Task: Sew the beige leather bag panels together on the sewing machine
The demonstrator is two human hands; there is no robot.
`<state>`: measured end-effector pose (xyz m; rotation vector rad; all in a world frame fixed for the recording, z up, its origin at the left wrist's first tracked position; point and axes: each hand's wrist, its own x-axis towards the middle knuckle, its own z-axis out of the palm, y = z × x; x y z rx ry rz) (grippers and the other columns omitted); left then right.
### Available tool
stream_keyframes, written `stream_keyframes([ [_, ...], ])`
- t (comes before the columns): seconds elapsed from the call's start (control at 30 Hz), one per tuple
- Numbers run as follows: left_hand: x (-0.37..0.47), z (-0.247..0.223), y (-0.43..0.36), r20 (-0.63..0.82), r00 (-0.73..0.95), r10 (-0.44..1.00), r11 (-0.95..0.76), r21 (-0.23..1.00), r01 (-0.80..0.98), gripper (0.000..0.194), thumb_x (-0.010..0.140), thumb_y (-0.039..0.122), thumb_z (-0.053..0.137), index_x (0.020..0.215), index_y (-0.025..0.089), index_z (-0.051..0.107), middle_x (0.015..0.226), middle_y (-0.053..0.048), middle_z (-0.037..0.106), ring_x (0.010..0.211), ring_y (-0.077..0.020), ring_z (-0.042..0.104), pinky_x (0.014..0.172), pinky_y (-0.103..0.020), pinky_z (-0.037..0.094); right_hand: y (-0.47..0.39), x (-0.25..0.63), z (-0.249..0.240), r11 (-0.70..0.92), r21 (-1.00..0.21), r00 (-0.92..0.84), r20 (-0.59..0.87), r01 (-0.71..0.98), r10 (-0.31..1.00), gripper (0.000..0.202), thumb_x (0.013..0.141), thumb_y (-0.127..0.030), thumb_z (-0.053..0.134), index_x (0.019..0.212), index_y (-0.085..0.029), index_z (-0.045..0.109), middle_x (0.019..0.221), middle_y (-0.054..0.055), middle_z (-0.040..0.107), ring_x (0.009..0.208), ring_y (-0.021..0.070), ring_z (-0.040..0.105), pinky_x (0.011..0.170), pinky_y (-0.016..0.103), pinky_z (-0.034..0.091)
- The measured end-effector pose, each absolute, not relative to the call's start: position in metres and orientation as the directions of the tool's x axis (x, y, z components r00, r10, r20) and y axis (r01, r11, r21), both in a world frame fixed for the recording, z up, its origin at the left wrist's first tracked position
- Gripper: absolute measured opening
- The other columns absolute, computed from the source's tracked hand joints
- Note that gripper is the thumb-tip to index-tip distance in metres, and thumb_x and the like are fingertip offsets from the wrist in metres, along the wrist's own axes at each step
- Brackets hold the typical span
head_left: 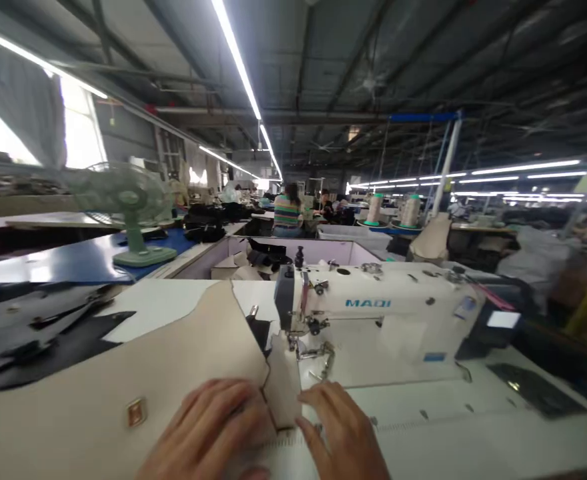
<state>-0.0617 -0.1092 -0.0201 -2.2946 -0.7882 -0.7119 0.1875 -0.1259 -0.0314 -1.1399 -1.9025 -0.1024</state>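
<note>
A large pale beige fabric piece point(173, 353) spreads over the left of the sewing table, with a small framed metal fitting point(136, 413) on it. My left hand point(213, 427) lies across this piece, fingers extended and pressing down. Beside it, a narrow beige strip point(282, 387) runs under the needle area of a white sewing machine point(378, 313). With thumb and forefinger, my right hand point(341, 427) takes the strip's right edge, just in front of the presser foot. Both hands are slightly blurred; the left palm's underside is hidden.
Dark fabric pieces point(38, 327) pile up at the left. Behind them a green fan point(136, 207) stands on a blue table point(68, 257). A bin point(318, 250) with scraps sits beyond the machine, near thread cones point(373, 210). A person in a striped top point(287, 212) is farther back.
</note>
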Motion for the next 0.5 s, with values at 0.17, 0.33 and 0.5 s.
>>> stream_keyframes([
  [0.17,-0.015,-0.015,-0.082,0.486,0.841,0.239,-0.684,-0.530,0.501,0.038,0.089,0.044,0.055,0.125,0.031,0.058,0.134,0.003,0.056,0.139,-0.0190,0.026,0.120,-0.043,0.002,-0.114,0.241,-0.048,0.443,-0.484,-0.248,0.414,0.755,0.876,0.027,0.084,-0.006,0.053,0.105,-0.023,0.060,0.098,0.001,0.060,0.092,0.0180,0.059,0.084,0.028,0.049],
  [0.33,-0.021,-0.014,-0.071,0.470,0.820,0.326,-0.701,-0.461,0.544,0.040,0.091,0.049,0.052,0.125,0.029,0.058,0.133,0.004,0.057,0.138,-0.0178,0.029,0.120,-0.039,0.007,-0.101,0.238,-0.056,0.531,-0.382,-0.394,0.382,0.756,0.836,0.027,0.083,-0.005,0.059,0.104,-0.023,0.059,0.101,0.000,0.059,0.097,0.0194,0.056,0.089,0.032,0.046],
  [0.5,-0.028,0.004,-0.058,0.345,0.829,0.440,-0.693,-0.457,0.558,0.057,0.089,0.053,0.050,0.134,0.019,0.050,0.136,-0.003,0.054,0.130,-0.0201,0.043,0.119,-0.036,0.009,-0.092,0.215,-0.053,0.428,-0.555,-0.319,0.286,0.713,0.903,0.029,0.078,-0.012,0.072,0.100,-0.025,0.061,0.095,-0.002,0.059,0.088,0.0192,0.059,0.080,0.032,0.047],
])
